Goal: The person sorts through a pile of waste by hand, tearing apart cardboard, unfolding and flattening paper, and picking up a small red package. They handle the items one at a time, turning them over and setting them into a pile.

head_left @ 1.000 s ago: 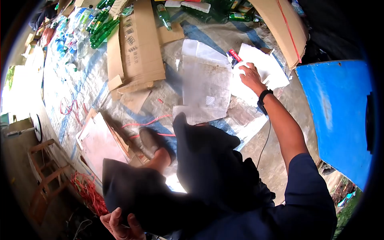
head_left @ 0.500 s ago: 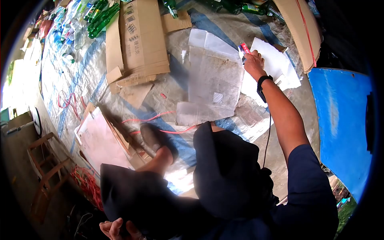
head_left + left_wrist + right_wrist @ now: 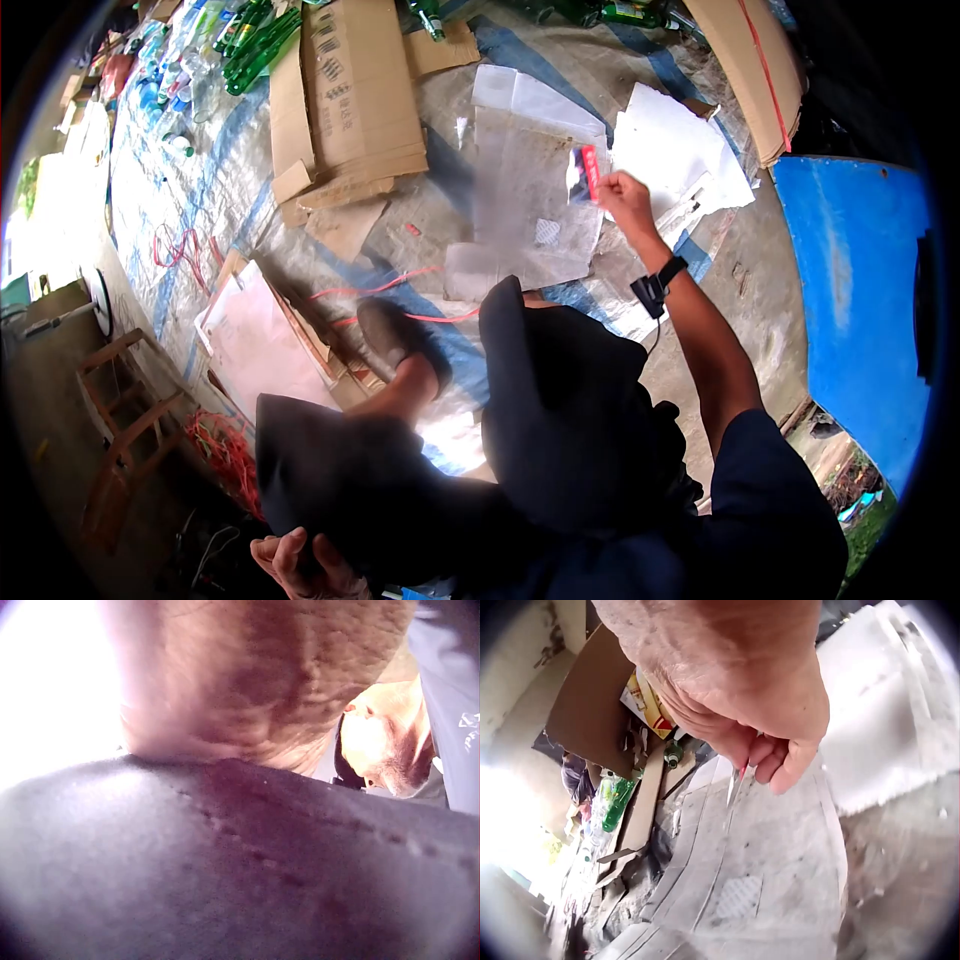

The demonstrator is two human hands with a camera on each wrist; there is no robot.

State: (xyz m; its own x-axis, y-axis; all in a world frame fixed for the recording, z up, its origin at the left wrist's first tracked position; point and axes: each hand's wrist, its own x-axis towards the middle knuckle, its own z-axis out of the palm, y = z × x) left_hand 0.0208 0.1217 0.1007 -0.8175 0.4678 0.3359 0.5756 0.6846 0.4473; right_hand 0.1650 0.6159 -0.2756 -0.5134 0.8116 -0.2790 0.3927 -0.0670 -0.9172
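My right hand (image 3: 630, 208) pinches a small flat piece of red, dark and white packaging (image 3: 588, 174), held over the flattened whitish cardboard sheet (image 3: 520, 200). In the right wrist view the packaging (image 3: 735, 786) shows only as a thin edge below the curled fingers. To the right of that sheet lies a white sheet (image 3: 665, 150) with a torn edge. My left hand (image 3: 305, 565) rests on the dark cloth over my leg (image 3: 330, 480), its fingers loosely bent and holding nothing. In the left wrist view the hand (image 3: 240, 682) lies against that cloth.
Brown cardboard (image 3: 365, 110) lies flat at the upper left, beside green bottles (image 3: 262, 55) and clear plastic bottles. A stack of flattened cardboard (image 3: 265, 340) leans near my foot. A large carton (image 3: 750, 70) and a blue panel (image 3: 850, 300) stand to the right.
My right hand has picked up the red packaging from beside the white sheet and brought it left and closer, over the whitish cardboard. My left hand stays on my leg.
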